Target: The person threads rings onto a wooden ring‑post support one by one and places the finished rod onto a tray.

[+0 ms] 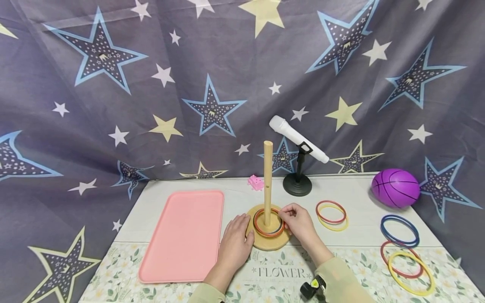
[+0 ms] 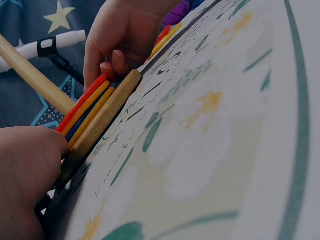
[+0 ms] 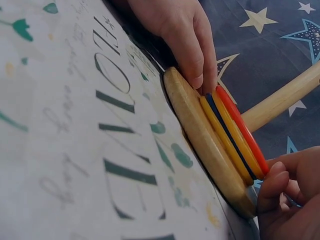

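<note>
Tablecloth, lower frame: floral tablecloth [image 1: 113, 269], lettered FLOWER just nearer than the base.
Left hand, lower centre: left hand [image 1: 236, 240] rests at the left edge of the base, fingers extended and gripping nothing.
Right hand, right of centre: right hand [image 1: 300, 223] pinches the red ring [image 3: 241, 127] at its right edge, thumb against forefinger.
Ring stack, centre: red ring on top, then yellow, blue, yellow, all around the wooden peg [image 1: 267, 181] and low over the round wooden base [image 1: 270, 244].
Handling: rings look light, stiff, smooth and perhaps slippery, not fragile; best pinched by the outer rim, two opposite sides keeping them level. The base looks heavier and steadies well under a palm.
Room: the peg's top end is free, so any lift must run straight up it; tilting would likely snag.
Left edge: pink tray [image 1: 185, 233], its raised rim near the left hand.
Right edge: loose red-and-yellow pair [image 1: 333, 222] beyond the right hand; blue rings [image 1: 400, 217] and yellow hoop [image 1: 417, 293] at lower right.
Far: white microphone [image 1: 301, 139], pink toy [image 1: 256, 182], purple basketball [image 1: 395, 188], before the starry curtain [image 1: 242, 50].
</note>
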`<state>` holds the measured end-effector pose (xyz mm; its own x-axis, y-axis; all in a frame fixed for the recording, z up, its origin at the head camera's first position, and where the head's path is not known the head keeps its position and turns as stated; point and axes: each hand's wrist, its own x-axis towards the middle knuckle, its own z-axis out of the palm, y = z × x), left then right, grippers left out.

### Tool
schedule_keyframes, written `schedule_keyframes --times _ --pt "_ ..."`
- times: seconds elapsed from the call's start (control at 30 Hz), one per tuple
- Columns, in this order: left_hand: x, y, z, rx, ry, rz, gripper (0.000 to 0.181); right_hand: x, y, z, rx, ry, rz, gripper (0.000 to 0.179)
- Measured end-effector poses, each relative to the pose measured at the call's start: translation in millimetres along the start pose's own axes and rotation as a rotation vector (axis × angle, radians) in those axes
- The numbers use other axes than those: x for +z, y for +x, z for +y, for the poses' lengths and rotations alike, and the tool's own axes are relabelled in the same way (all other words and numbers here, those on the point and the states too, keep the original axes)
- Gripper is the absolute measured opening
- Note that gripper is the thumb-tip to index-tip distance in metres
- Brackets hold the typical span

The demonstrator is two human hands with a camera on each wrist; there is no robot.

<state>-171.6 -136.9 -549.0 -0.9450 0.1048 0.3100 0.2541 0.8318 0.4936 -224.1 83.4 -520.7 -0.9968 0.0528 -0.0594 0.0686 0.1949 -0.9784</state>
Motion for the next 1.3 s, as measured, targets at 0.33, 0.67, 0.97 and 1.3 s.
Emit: schedule_keyframes --times 0.33,0.67,0.97,1.3 --pt "-0.5 -0.4 0.6 0.001 0.001 -0.003 0.050 -8 -2.7 1 -0.008 0.003 0.030 0.010" --pt "-0.6 -0.7 -0.3 -0.005 0.000 -0.009 0.051 -39 -5.8 -5 -0.053 -0.066 0.086 0.015" --pt "0.2 -0.4 -0.5 -0.004 0.000 -0.007 0.051 -66 -5.6 -2 -0.080 -0.159 0.154 0.017" --pt "-0.7 -0.3 1.5 -0.009 0.001 -0.007 0.051 -87 -5.0 6 -0.055 -0.205 0.206 0.017"
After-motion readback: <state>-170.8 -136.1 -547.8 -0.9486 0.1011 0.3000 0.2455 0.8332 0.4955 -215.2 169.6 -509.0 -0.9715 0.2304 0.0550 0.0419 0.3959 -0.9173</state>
